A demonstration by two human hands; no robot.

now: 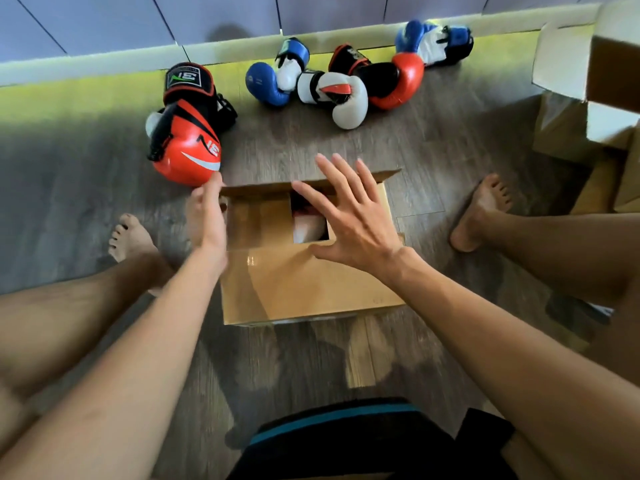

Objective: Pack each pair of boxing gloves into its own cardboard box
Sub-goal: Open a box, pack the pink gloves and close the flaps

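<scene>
Person is sitting on the grey wood-plank floor (433, 150), legs spread, w/ a brown cardboard box (304, 282) standing between the bare feet. Left hand (207, 216) is lying edge-on along the box's left wall, fingers straight & pointing away from the body, tips just beside the big red-and-black boxing glove (187, 147); it's flat, not gripping anything. Right hand (349, 220) is hovering over the box top, palm down, fingers splayed wide & pointing up-left, thumb stretched toward the near flap; also loose, gripping nothing. Can't tell if it's touching the cardboard.

Box's long axis is running left-right across the view. Flaps are partly folded in, leaving a gap where something white w/ a bit of red (308, 226) is showing inside.

Red-and-black glove is lying near the box's far-left corner, cuff pointing away toward the wall. Farther back, near the baseboard, a blue-and-white glove (273, 77), a white glove w/ red mark (339, 95), a second red-and-black glove (391, 81) & another blue-and-white glove (433, 41) are lying in a loose row. Open cardboard boxes (585, 98) are standing at right.
</scene>
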